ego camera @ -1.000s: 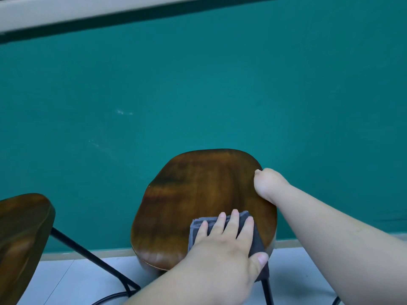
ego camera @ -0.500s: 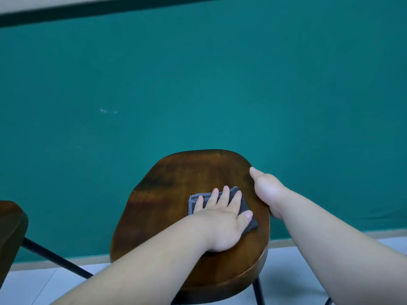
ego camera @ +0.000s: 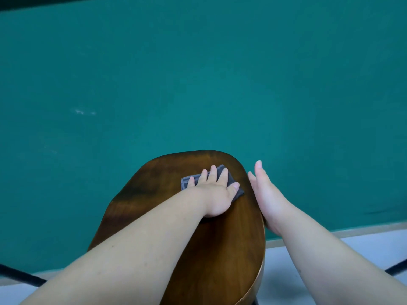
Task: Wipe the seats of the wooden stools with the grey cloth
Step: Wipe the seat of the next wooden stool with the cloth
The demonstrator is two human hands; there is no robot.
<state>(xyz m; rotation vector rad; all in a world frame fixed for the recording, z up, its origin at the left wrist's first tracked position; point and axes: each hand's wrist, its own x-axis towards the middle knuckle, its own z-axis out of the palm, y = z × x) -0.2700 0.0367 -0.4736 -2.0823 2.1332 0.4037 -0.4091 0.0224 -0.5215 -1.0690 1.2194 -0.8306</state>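
Under left hand (ego camera: 217, 194) — cloth (ego camera: 184, 182) lies crosswise on seat (ego camera: 220, 249).

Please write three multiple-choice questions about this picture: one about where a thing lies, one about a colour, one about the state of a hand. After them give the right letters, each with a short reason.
1. Where does the grey cloth lie?
A) on the floor
B) over the right forearm
C) on the stool seat, under the left hand

2. What colour is the wall behind the stool?
A) teal
B) white
C) red

3. How is the right hand?
A) clenched on the cloth
B) open, fingers straight, holding nothing
C) gripping a stool leg

Answers:
1 C: the left hand presses the cloth flat on the far part of the wooden seat.
2 A: teal fills the view above the seat.
3 B: its fingers lie straight beside the seat's right edge.
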